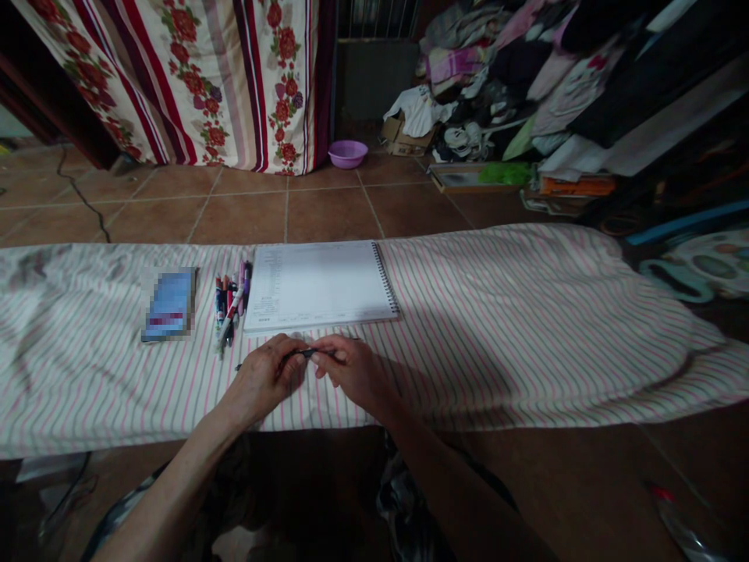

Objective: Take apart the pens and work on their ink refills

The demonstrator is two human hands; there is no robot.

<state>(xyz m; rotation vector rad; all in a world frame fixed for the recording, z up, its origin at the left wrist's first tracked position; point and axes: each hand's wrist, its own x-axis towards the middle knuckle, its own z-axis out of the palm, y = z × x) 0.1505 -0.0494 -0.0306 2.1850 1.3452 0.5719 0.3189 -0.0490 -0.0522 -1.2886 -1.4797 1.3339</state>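
Pen (307, 353), slim and black, runs roughly lengthwise along the long table covered in white cloth with pink and grey stripes (497, 328), between the near edge and the large white spiral-bound pad (328, 281). The left hand (263, 371) pinches it between thumb and curled fingers, one end poking out beyond that hand toward the left. The right hand (351, 368) pinches it too, thumb below and fingers above, with the other end just showing past the knuckles. The two hands nearly meet at the pen's middle; whether it touches the cloth cannot be told.

The pad lies flat near the table's far edge, its dark wire coil along its right side and faint printed text down the left of its page. Just beside its left side is a loose cluster of slender pens in black, red, white and purple (228, 306). Farther left lies a flat rectangular object with a pixelated blue face (169, 304).

Past the far edge, on brown floor tiles (246, 207), sit a round purple plastic basin (348, 154), near a cream curtain with red flowers and stripes (234, 94), and a brown cardboard box (403, 142).
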